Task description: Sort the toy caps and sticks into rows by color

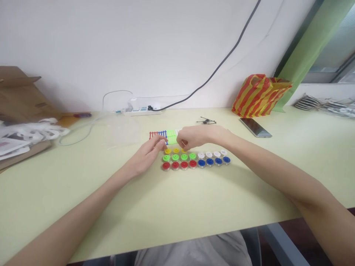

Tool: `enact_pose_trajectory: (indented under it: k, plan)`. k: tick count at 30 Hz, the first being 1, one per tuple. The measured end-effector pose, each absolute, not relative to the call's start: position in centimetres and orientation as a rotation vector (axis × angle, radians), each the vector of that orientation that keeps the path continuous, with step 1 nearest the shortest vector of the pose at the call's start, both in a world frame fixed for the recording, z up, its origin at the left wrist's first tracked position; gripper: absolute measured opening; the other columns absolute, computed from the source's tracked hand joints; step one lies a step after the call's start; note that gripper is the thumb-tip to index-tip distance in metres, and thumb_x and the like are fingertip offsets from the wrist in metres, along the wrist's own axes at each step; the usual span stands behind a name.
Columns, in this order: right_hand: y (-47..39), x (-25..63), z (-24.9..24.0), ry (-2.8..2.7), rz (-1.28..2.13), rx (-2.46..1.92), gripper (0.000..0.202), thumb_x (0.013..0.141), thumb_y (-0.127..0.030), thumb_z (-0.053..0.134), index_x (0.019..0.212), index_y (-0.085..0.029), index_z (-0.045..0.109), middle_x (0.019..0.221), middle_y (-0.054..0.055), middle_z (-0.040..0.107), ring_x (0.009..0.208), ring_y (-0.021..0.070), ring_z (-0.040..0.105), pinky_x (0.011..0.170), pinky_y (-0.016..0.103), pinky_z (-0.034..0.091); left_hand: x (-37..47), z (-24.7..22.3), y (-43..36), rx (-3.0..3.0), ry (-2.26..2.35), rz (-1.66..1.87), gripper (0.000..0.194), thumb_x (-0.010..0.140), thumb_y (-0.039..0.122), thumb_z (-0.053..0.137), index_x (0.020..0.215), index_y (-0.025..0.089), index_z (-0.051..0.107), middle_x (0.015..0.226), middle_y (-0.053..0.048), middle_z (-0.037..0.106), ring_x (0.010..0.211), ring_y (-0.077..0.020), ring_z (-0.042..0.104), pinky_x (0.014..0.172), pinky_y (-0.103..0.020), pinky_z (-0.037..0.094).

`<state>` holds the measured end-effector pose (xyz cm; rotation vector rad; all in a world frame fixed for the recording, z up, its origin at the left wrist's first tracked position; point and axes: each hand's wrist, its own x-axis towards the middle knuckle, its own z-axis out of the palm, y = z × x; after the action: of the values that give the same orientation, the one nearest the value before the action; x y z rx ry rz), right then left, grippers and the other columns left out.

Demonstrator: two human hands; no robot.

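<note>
While the right hand, fingers bunched, pinch unclear, apparently positioned the yellow disc underneath, left hand fingers curved loosely apart, alignment needing care.

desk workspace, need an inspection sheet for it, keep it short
surface: pale tabletop, against a wall
things: four red discs, four blue discs, four green discs, four white discs; yellow discs partly covered; multicoloured pieces behind
clutter: cardboard box, striped bag, phone
grips: left grip beside yellow discs; right grip over their right end, hold unclear
cables: dark cable rising from power strip; pale cable at left
surroundings: green curtain at right
</note>
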<state>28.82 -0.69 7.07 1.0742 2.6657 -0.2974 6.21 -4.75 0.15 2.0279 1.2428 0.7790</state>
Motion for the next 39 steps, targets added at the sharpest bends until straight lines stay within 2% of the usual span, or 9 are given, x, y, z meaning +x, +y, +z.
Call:
enact_pose_trajectory:
  k: [5,15,24,30,39]
  plan:
    - [-0.53,28.85,6.98,2.667,-0.292,1.058,0.017,0.086,-0.023,0.069,0.1,-0.018,0.078,0.093,0.006,0.076,0.068,0.0141,0.059,0.059,0.027,0.035,6.28,0.13,-4.82,2.035,1.242,0.792,0.042,0.104,0.058,0.039,0.116,0.023,0.061,0.117,-0.007,0.071,0.113,-0.0255,0.066,0.099,-0.037,0.048]
    - [-0.32,28.64,6.71,2.756,-0.227,1.024,0.033,0.092,-0.016,0.052,0.114,-0.018,0.076,0.106,0.011,0.076,0.073,0.0173,0.063,0.06,0.028,0.037,6.55,0.68,-5.28,2.018,1.269,0.757,0.042,0.105,0.059,0.038,0.116,0.024,0.058,0.117,-0.006,0.069,0.114,-0.0244,0.064,0.102,-0.038,0.047]
    - [-0.68,28.53,6.64,2.78,-0.277,0.996,0.033,0.092,-0.016,0.05,0.113,-0.021,0.076,0.105,0.009,0.076,0.073,0.0176,0.063,0.06,0.028,0.037,6.47,0.7,-5.19,2.047,1.252,0.743,0.042,0.106,0.058,0.037,0.115,0.023,0.059,0.115,-0.006,0.069,0.113,-0.024,0.063,0.103,-0.039,0.046]
    - [-0.64,28.78,7.19,2.678,-0.16,1.098,0.03,0.093,-0.019,0.054,0.114,-0.019,0.076,0.108,0.012,0.075,0.074,0.0181,0.064,0.061,0.029,0.036,6.52,0.7,-5.31,2.037,1.261,0.746,0.042,0.105,0.058,0.038,0.117,0.023,0.058,0.117,-0.006,0.068,0.114,-0.0246,0.063,0.102,-0.039,0.047]
    - [-0.48,28.84,7.09,2.603,-0.178,1.06,0.03,0.092,-0.018,0.054,0.113,-0.018,0.076,0.106,0.012,0.075,0.074,0.0179,0.063,0.06,0.029,0.036,6.39,0.59,-5.22,2.035,1.275,0.736,0.044,0.104,0.06,0.038,0.118,0.023,0.058,0.115,-0.006,0.069,0.114,-0.0258,0.063,0.102,-0.041,0.047]
